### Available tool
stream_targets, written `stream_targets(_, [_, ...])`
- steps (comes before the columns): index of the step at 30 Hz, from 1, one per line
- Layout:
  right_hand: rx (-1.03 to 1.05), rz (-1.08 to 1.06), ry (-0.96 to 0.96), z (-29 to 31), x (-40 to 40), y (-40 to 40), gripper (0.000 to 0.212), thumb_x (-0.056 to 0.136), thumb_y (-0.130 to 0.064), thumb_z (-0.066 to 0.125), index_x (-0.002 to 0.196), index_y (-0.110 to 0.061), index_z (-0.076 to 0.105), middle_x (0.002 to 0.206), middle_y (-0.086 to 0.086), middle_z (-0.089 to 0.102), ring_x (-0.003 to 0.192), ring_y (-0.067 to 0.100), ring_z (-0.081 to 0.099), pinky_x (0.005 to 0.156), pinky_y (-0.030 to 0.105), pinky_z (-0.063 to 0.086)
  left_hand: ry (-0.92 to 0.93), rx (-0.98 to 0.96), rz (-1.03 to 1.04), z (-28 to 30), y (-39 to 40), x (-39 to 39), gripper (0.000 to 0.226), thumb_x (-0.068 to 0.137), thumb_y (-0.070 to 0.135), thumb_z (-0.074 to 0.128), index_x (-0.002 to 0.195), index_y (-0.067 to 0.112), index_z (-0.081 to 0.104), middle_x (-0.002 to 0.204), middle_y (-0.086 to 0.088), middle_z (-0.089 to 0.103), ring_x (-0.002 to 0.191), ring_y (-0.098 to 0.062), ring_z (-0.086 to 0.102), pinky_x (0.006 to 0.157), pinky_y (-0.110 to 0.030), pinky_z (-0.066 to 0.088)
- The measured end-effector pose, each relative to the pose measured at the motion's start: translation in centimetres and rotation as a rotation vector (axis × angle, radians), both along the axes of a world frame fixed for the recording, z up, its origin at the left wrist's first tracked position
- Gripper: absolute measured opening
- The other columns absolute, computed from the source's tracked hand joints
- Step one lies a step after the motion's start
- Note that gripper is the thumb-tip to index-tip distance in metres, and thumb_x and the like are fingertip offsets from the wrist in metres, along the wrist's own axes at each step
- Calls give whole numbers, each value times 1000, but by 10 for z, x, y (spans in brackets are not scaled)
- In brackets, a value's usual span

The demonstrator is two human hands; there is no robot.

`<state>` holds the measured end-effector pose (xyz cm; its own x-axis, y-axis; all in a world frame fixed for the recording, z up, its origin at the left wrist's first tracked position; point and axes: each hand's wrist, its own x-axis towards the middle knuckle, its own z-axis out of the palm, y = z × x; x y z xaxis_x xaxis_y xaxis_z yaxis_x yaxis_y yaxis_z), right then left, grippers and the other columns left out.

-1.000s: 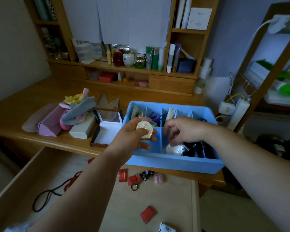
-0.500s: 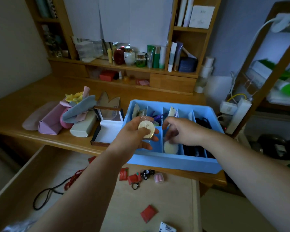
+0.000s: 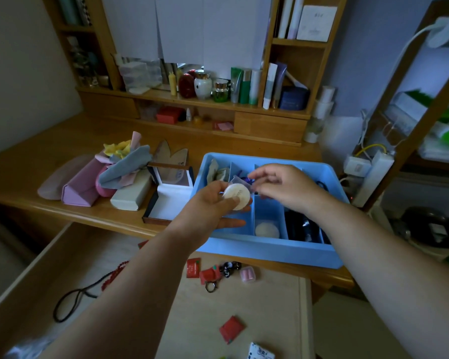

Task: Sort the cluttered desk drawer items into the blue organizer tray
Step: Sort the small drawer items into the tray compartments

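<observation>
The blue organizer tray [image 3: 270, 251] stands on the desk's front edge, divided into compartments. My left hand [image 3: 213, 206] grips a round white disc [image 3: 237, 197] over the tray's left side. My right hand [image 3: 283, 187] hovers just right of the disc, fingers loosely curled, holding nothing that I can see. A second round white disc [image 3: 267, 230] lies in a front middle compartment. Dark items [image 3: 301, 226] fill the compartment to its right. The open drawer [image 3: 151, 294] below holds red packets [image 3: 231, 328], a keyring cluster [image 3: 218, 274], a pink piece [image 3: 247, 275] and a black cord [image 3: 70, 299].
Left of the tray sit an open white box [image 3: 170, 200], a cream case [image 3: 131, 194], a pink case [image 3: 82, 186] and cloths [image 3: 125, 164]. Bottles and jars [image 3: 205, 85] line the back shelf. A power strip [image 3: 373, 174] stands right of the tray.
My right hand let go of a white disc in the front middle compartment and rose toward the left hand's disc. The left hand shifted slightly right with its disc.
</observation>
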<state>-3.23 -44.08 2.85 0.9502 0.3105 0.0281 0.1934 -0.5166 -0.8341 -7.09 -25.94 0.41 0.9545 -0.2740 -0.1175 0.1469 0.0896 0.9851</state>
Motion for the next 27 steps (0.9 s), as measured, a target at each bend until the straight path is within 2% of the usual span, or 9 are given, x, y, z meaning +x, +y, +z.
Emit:
stream_targets(3, [143,136,104,4,-7,7,22,87,-8,63,98,-26,66,85,0,72,66,6,65,62,19,51,-8,-8,9,1,-1,-1,19,94,13,54,113,11,54,104,-10,68,92,-16,70,64,-24,56])
stream_targets(7, [81,-41,36,5,-3,1,17,85,-4,65,96,-17,64,80,1,69,60,7,59,54,15,47,-16,30,46,1,-5,-2,18,94,21,54,110,11,54,105,-14,67,92,-16,69,63,-25,56])
stream_targets(9, [-153,-117,18,9,1,-14,16,83,-8,69,88,-20,61,86,1,69,70,10,60,59,17,46,-13,18,97,0,-6,-1,16,96,25,50,108,15,54,112,-13,63,98,-15,66,66,-27,58])
stream_targets(12, [-544,-35,74,4,-1,-25,17,82,-17,70,79,-28,58,86,-7,64,82,10,61,69,23,46,-14,-23,160,-2,-5,0,11,97,26,49,106,22,53,119,-10,57,106,-13,60,74,-30,59])
stream_targets(15, [-718,96,61,-9,-10,-14,9,81,-26,71,82,-31,63,89,-13,64,88,10,59,73,24,47,-35,-38,200,-3,-6,0,9,97,24,49,105,26,52,120,-8,57,106,-12,60,77,-26,58])
stream_targets(19, [-983,100,-143,-18,-10,-3,7,83,-33,64,89,-36,65,106,-11,63,107,17,52,90,35,35,-74,-38,244,-4,-7,-4,17,97,20,49,114,19,52,117,-8,60,101,-13,64,75,-25,58])
stream_targets(23, [-1023,107,-64,-15,-7,-3,27,83,-36,63,110,-35,61,112,-8,63,109,20,55,88,34,38,-133,32,245,5,-12,-16,20,99,13,44,117,9,52,109,-16,62,94,-25,65,78,-34,58])
stream_targets(25, [-841,1,0,-15,-10,-8,38,82,-38,65,119,-34,56,116,-10,61,111,18,56,92,33,44,-193,-20,305,10,-10,-27,17,99,11,43,111,8,54,100,-15,65,84,-24,65,78,-36,57])
stream_targets(27, [-552,-177,-160,-19,-25,-14,34,82,-33,68,114,-28,61,110,-10,64,104,15,59,91,31,45,-265,-107,357,9,4,-43,14,98,14,46,103,13,59,89,-8,67,74,-20,64,71,-33,57])
